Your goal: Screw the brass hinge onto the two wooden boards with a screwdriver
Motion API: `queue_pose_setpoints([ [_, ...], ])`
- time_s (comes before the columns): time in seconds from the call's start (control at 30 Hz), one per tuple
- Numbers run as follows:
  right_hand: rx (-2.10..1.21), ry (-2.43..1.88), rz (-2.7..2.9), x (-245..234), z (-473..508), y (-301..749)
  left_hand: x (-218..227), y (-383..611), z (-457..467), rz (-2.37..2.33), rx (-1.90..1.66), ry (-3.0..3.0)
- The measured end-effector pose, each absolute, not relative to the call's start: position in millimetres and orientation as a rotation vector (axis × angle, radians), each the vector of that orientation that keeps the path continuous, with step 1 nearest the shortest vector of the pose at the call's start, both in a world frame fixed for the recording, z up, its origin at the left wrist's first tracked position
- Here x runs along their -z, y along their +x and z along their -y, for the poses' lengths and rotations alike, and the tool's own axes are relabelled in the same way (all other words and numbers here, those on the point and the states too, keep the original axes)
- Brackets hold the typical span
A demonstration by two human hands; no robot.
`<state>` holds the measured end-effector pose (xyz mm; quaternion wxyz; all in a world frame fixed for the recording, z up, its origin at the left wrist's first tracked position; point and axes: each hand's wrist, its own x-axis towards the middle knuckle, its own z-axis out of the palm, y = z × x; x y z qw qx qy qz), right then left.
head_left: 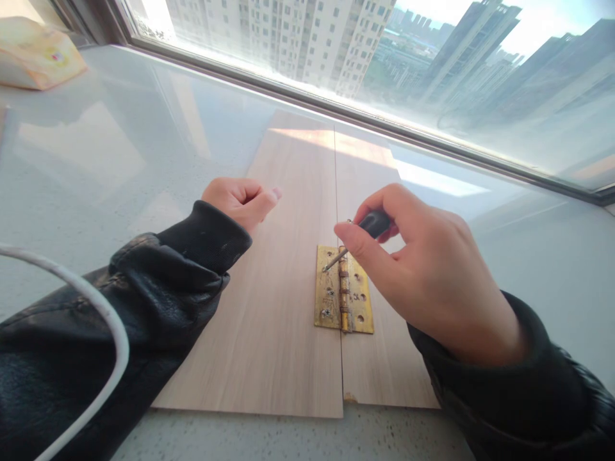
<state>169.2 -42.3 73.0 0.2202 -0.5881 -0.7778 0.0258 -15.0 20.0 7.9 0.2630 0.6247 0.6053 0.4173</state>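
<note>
My right hand (423, 262) grips the black handle of a screwdriver (375, 223) between thumb and fingers. Its thin shaft slants down left, and the tip meets the left leaf of a worn brass hinge (344, 291) near its second hole from the top. Cross-head screws sit in the lower holes of that leaf. The right leaf shows open holes. Under the hinge, two pale wood boards, a left board (269, 307) and a right board (384, 358), lie edge to edge. My left hand (240, 202) is closed in a fist over the left board; its inside is hidden.
A white cable (108, 314) loops across my left sleeve. The boards lie on a glossy speckled white sill (168, 166). A window frame (288, 99) runs along the back, and a yellowish soft package (38, 54) stands at the far left.
</note>
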Motion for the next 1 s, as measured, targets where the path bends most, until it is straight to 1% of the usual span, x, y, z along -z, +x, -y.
queue_pose_setpoints([
  [0.07, -0.186, -1.506, 2.040, -68.0, 42.7, 165.5, -9.1, -15.5, -19.9, -1.639, -1.108, 1.691],
  [0.2, -0.781, -1.299, 1.672, -54.7, 47.7, 152.4, -13.4, -18.6, -20.1, -1.615, -1.003, 1.709],
  [0.23, -0.879, -1.241, 1.581, -51.1, 48.7, 148.8, -14.0, -19.2, -20.3, -1.611, -0.984, 1.712],
  [0.3, -0.975, -1.144, 1.457, -45.0, 49.0, 143.5, -13.9, -19.6, -20.7, -1.608, -0.981, 1.712],
  [0.47, -1.020, -1.032, 1.336, -40.9, 43.2, 145.8, -11.5, -17.7, -20.5, -1.622, -1.041, 1.705],
  [0.63, -1.298, -0.925, 1.491, -45.7, 42.6, 156.3, -12.4, -17.6, -19.9, -1.614, -1.031, 1.700],
  [0.7, -1.316, -0.870, 1.506, -44.7, 42.9, 156.4, -11.9, -17.4, -19.9, -1.606, -1.032, 1.696],
  [0.8, -1.187, -0.876, 1.372, -40.8, 41.9, 151.8, -9.4, -16.1, -19.9, -1.612, -1.082, 1.684],
  [0.93, -0.944, -1.140, 1.235, -40.0, 44.0, 143.2, -7.8, -15.2, -19.8, -1.627, -1.126, 1.672],
  [1.0, -0.912, -1.218, 1.230, -41.3, 47.8, 139.2, -9.2, -16.1, -20.0, -1.629, -1.084, 1.687],
])
